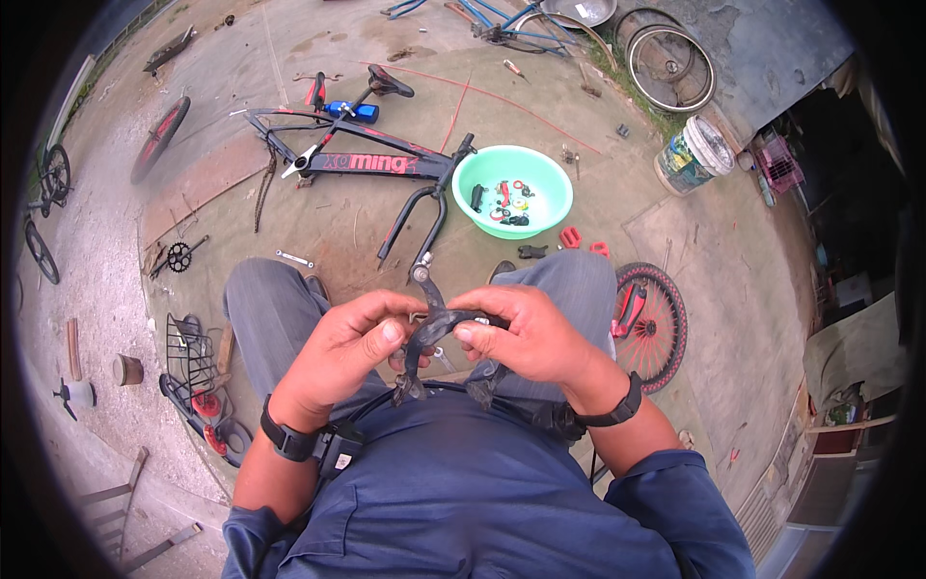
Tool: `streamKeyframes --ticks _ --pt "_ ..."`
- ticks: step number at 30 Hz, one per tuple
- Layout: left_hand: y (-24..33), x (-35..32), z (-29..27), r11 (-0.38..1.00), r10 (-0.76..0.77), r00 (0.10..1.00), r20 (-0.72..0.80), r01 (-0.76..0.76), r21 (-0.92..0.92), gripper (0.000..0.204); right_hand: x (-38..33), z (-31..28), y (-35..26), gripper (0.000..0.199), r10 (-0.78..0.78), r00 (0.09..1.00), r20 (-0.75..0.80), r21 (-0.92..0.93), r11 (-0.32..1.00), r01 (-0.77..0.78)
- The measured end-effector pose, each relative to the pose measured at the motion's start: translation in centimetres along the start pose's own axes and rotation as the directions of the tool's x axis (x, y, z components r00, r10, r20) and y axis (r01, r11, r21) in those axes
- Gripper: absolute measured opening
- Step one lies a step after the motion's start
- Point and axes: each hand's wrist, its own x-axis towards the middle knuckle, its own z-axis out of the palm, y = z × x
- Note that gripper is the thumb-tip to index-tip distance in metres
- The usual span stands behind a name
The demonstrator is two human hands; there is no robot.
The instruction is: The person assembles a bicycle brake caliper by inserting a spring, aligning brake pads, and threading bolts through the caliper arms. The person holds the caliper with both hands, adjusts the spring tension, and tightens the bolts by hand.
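Above my lap I hold a black, branching bicycle brake caliper between both hands. A silver bolt sits at its upper end. My left hand pinches the curved arm on its left, thumb on top. With thumb and fingers, my right hand grips the arm that points right; its tip is partly covered by the fingers. Two dark, ragged-looking lower ends hang towards my shirt, and I cannot make out their details. Just beyond my knees lies a black bicycle frame with fork and saddle.
A green basin with several small parts stands beyond my right knee, red pedals near it. A wheel with red spokes lies at right. A wrench, a crankset and a black rack lie left. Further off is a bucket.
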Motion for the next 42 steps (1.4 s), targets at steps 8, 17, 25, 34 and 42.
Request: streamKeyframes --ticks 8,17,25,34,42 --pt "0.9 -0.6 1.2 0.990 -0.014 1.000 -0.026 0.018 0.141 0.024 0.5 -0.2 -0.8 0.024 -0.310 0.946 0.090 -0.408 0.856 0.319" --pt "0.1 -1.2 0.4 0.991 0.017 0.997 -0.071 -0.008 0.131 0.014 0.3 -0.3 -1.5 0.024 -0.346 0.931 0.114 -0.487 0.797 0.356" --pt "-0.5 -1.6 0.2 0.990 0.139 0.990 0.007 -0.139 -0.030 0.015 -0.1 -0.3 -2.1 0.032 -0.392 0.915 0.101 -0.510 0.769 0.386" --pt "-0.3 -1.7 0.5 0.993 0.099 0.993 -0.058 -0.102 -0.057 0.008 -0.1 -0.1 -2.3 0.031 -0.423 0.896 0.135 -0.579 0.700 0.418" --pt "-1.0 -1.3 -1.1 0.982 0.122 0.993 -0.006 -0.121 -0.145 0.012 1.0 -0.2 -1.9 0.029 -0.463 0.871 0.166 -0.557 0.685 0.470"
